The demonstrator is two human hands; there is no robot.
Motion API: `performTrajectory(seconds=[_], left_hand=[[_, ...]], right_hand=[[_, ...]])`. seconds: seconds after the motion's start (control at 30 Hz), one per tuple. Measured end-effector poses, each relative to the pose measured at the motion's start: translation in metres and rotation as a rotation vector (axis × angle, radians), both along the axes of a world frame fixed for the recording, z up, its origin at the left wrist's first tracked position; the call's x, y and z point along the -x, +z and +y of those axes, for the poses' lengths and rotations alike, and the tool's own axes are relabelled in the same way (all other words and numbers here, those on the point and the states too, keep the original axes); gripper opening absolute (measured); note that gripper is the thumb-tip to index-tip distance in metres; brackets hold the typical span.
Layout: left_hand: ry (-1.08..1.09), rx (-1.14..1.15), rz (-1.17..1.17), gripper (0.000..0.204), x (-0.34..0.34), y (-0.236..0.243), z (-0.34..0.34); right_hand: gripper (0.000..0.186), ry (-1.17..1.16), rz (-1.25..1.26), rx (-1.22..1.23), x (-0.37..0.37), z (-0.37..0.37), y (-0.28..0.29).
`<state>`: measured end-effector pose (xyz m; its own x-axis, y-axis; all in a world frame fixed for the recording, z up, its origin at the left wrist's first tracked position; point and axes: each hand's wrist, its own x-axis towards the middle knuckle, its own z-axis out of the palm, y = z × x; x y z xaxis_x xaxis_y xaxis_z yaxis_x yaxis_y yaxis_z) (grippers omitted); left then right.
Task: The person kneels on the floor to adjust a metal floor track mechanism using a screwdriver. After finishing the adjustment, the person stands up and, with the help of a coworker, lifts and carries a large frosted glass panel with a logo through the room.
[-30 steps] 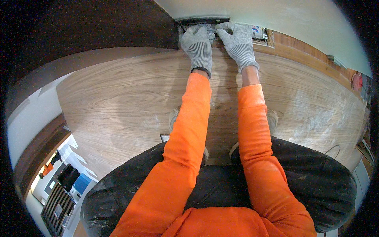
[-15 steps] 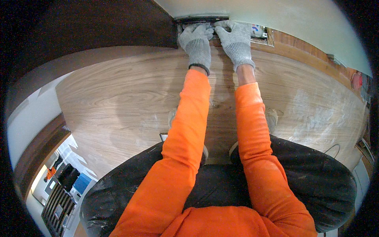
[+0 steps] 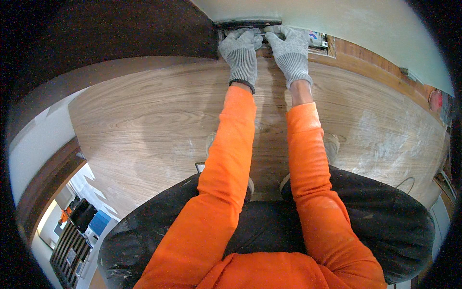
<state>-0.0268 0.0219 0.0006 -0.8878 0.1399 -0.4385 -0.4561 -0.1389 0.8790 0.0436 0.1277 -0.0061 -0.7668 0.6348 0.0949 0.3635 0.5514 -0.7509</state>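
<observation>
Both my hands wear grey knitted gloves and reach to a narrow slot at the far edge of the wood-grain surface. My left hand (image 3: 241, 53) has its fingers curled together at the slot's left end, beside the dark panel. Close to its right, my right hand (image 3: 291, 50) bends thumb and fingers towards the left fingertips. What lies between the fingers is too small and hidden to name. Behind them runs a dark strip (image 3: 250, 23) along the slot. A pale box-like part with a coloured label (image 3: 315, 37) sits in the slot just right of my right hand.
A large dark brown panel (image 3: 120, 29) stands at the far left, and a pale wall (image 3: 356, 19) rises at the far right. The wood-grain surface (image 3: 163, 111) lies under my arms, with whitish dust at right. A reddish object (image 3: 435, 100) is at the right rim.
The view has shifted very slightly. Both hands stay at the slot, with only small finger movements.
</observation>
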Motion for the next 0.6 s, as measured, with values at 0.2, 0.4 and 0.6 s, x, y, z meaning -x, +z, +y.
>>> performTrajectory(seconds=[0.2, 0.4, 0.6], left_hand=[[0.004, -0.110, 0.003, 0.020, -0.003, -0.002, -0.003], [0.054, -0.068, 0.069, 0.019, -0.004, 0.001, 0.002], [0.030, 0.226, 0.221, 0.019, -0.007, 0.014, 0.007]], right_hand=[[0.034, -0.008, -0.009, 0.020, 0.001, 0.000, 0.006], [0.032, -0.026, -0.040, 0.121, 0.000, -0.001, 0.010], [0.031, -0.013, -0.055, -0.081, 0.003, -0.001, 0.004]])
